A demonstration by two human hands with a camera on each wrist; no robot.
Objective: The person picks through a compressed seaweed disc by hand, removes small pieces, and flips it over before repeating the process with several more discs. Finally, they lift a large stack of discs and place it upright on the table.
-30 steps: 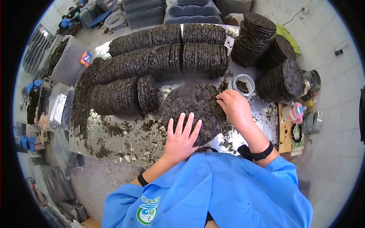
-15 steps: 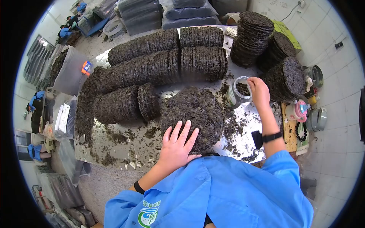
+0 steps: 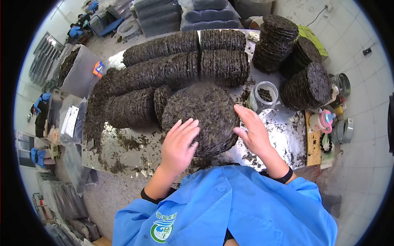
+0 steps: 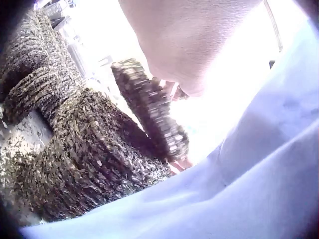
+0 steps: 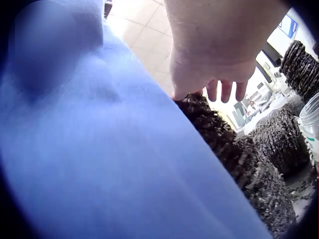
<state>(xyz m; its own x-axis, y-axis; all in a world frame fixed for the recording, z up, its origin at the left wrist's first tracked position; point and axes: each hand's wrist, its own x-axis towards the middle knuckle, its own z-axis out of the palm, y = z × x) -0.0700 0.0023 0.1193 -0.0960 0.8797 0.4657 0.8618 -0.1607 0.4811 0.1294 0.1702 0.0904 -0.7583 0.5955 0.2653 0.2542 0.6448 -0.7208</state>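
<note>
The round pressed disc [image 3: 203, 110] lies on the tabletop [image 3: 283, 135] directly ahead, flanked by both hands. The left hand [image 3: 177, 144] rests flat, fingers spread, on its near-left face. The right hand [image 3: 252, 130] touches its right rim, fingers straight.

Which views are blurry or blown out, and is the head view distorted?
Head view: sharp but fisheye-bent, dark round border, glare on the metal table. Left wrist view: background blown white, leaf cake smeared. Right wrist view: blue shirt out of focus.

Pressed-leaf disc [image 3: 207, 108] partly under left hand [image 3: 177, 144] and right hand [image 3: 253, 132]; left-wrist view glare-washed.
</note>
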